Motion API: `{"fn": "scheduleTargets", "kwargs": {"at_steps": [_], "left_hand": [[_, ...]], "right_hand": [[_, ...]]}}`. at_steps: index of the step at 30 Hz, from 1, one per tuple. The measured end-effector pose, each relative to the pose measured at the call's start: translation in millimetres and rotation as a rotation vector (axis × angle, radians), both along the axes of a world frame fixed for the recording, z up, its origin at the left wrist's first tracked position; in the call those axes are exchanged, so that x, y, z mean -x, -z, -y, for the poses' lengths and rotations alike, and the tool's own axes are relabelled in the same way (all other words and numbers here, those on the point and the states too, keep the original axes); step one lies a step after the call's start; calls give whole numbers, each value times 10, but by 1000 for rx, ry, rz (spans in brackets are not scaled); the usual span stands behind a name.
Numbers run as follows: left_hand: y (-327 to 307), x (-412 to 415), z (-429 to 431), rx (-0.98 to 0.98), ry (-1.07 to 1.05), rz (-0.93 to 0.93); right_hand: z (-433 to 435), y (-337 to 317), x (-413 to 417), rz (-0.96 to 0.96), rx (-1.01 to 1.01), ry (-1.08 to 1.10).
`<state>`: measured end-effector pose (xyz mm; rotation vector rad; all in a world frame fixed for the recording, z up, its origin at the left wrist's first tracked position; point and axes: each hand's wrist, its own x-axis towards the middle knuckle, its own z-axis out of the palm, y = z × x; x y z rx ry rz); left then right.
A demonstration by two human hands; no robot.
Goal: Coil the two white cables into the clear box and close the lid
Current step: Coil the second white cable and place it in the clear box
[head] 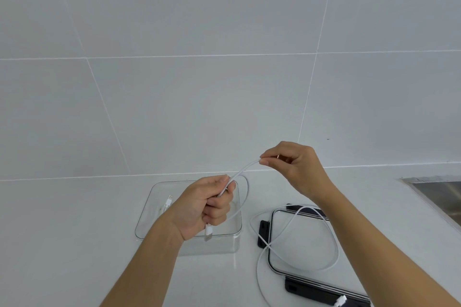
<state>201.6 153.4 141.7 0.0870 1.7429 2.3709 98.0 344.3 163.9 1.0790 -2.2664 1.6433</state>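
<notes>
Over one box (220, 244), left hand (202, 204), right hand (294, 167) grip one cable (243, 169).

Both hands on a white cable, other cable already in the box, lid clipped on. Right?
Lid's wrong: the head view shows the lid off, lying on the counter right of the clear box. The left hand and right hand do hold the white cable; the other cable is inside.
</notes>
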Motion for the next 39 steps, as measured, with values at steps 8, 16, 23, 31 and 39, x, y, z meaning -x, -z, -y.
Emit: {"fn": "scheduleTargets", "kwargs": {"at_steps": [8,16,23,31,39], "left_hand": [[-87,-31,44,-142,-57,-21],[-209,-108,195,-285,-127,-66],[-249,-79,149,-335,-215,-42],[-173,-90,192,-351,-281,-25],[-74,-110,119,-203,-233,21]], "right_hand": [[-50,142,147,153,138,74],[-247,412,307,117,36,345],[-214,461,200,-543,-565,430],[-57,590,174,-459,-966,391],[-171,596,351,-371,-891,584]]}}
